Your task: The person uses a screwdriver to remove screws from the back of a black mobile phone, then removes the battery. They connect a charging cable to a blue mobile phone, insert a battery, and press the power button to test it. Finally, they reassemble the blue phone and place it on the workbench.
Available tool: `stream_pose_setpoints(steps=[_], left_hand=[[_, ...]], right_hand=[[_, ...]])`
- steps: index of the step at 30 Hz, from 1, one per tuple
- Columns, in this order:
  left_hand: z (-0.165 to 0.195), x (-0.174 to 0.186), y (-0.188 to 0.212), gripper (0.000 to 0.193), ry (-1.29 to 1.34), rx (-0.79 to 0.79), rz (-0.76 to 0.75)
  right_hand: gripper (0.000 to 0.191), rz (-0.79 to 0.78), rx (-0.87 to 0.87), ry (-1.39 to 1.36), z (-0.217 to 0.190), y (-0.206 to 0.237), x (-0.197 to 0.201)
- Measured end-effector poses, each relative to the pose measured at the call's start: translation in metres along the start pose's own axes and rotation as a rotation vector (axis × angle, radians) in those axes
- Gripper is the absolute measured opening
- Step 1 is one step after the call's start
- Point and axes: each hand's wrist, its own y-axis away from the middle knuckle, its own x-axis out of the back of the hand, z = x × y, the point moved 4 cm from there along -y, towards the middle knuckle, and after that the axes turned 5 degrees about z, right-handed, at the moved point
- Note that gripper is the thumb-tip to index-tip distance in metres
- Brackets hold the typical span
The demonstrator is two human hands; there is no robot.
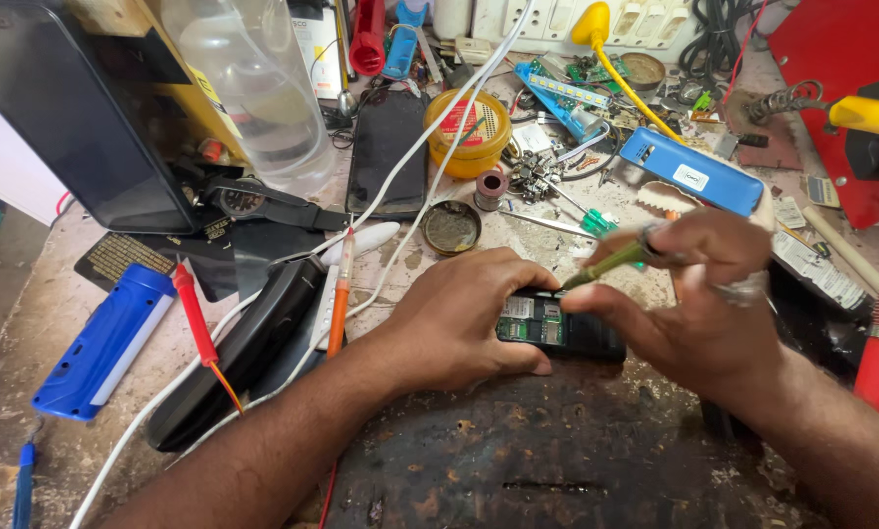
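Bench [557, 460]: dark and worn, one bench, with lots of small bits all over the back of it.
Phones: I count two. One shut black phone [386, 147] lies far back. One small open phone [557, 328] sits near the middle of the bench, under my hands.
How far: the back is off already and I see green boards inside. I think the poking job is only part done, and the cover is not on.
Left hand [459, 318]: my fingers are clamped on the open phone.
Right hand [704, 304]: my fingers pinch one green tool [611, 263], its tip on the phone.
Tins: one yellow tin [469, 127], one round lid [451, 227].
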Motion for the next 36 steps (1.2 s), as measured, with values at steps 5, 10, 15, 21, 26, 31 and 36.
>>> stream_pose_setpoints(steps=[5,10,15,21,26,31,36], left_hand=[[0.001,0.002,0.0,0.068,0.002,0.018,0.006],[0.002,0.002,-0.001,0.069,0.003,0.01,0.012],[0.001,0.002,-0.001,0.067,0.022,0.014,0.005],[0.0,0.001,-0.001,0.066,0.007,0.002,0.005],[-0.001,0.002,0.0,0.068,0.009,0.01,0.015],[0.0,0.002,-0.001,0.067,-0.006,0.029,-0.004],[0.005,0.006,0.002,0.065,0.031,-0.029,0.013]], right_hand=[[0.053,0.017,0.011,-0.095,-0.016,-0.011,0.001],[0.048,-0.006,0.013,-0.277,-0.019,-0.015,-0.002],[0.061,0.094,0.026,-0.153,-0.018,-0.012,0.0],[0.064,-0.008,-0.107,-0.173,-0.012,-0.01,-0.001],[0.06,0.026,-0.159,-0.479,-0.009,-0.011,-0.006],[0.067,0.017,-0.158,-0.37,-0.011,-0.012,-0.006],[0.064,0.09,-0.259,-0.515,0.007,-0.019,0.011]])
